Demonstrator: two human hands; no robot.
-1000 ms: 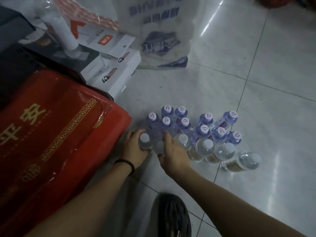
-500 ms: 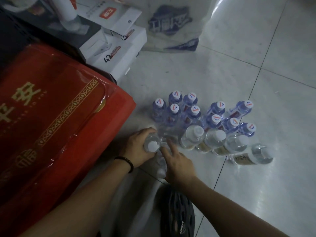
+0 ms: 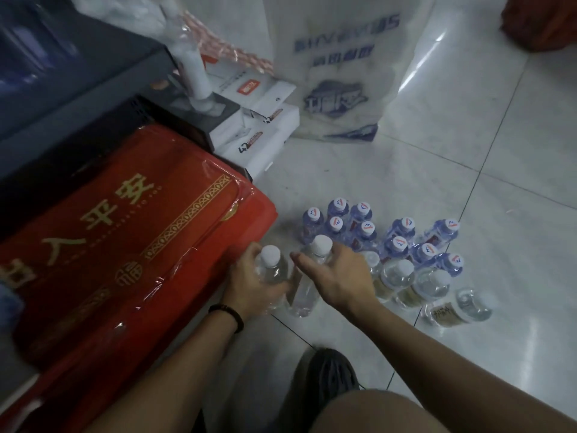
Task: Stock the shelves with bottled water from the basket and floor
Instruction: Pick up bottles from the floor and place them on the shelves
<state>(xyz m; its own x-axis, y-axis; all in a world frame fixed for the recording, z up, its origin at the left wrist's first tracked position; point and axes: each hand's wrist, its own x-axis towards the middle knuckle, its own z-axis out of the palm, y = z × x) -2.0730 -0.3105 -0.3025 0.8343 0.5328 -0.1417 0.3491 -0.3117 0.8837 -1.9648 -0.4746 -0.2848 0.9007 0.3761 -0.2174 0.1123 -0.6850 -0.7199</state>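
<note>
Head view looks down on a pale tiled floor (image 3: pixel 468 135), where we crouch over a cluster of water bottles. Our left hand (image 3: pixel 249 282) is wrapped around one clear bottle (image 3: pixel 271 267) with a plain white cap, lifted and tilted toward us. Our right hand (image 3: pixel 337 276) grips a second clear bottle (image 3: pixel 307 285), thumb across its front, its white cap pointing far; its base hangs just above the floor. The two held bottles sit side by side, nearly touching.

Just beyond the hands we count ten blue bottles (image 3: pixel 362 226) standing upright, each with a logo on its white cap: five packed together on the left, five more to the right. Nearer us, right of our right hand, three more clear bottles (image 3: pixel 399 276) stand in a row, one partly hidden behind the hand. A fourth clear bottle (image 3: pixel 456 310) lies on its side at the right end, its cap out of sight.

At left, a red box (image 3: pixel 125 245) wrapped in plastic lies beside the bottles. Two stacked white boxes (image 3: pixel 262 132) sit farther off, with a white printed bag (image 3: pixel 337 73) just right of them. One dark shoe (image 3: pixel 324 382) shows at the near edge.
</note>
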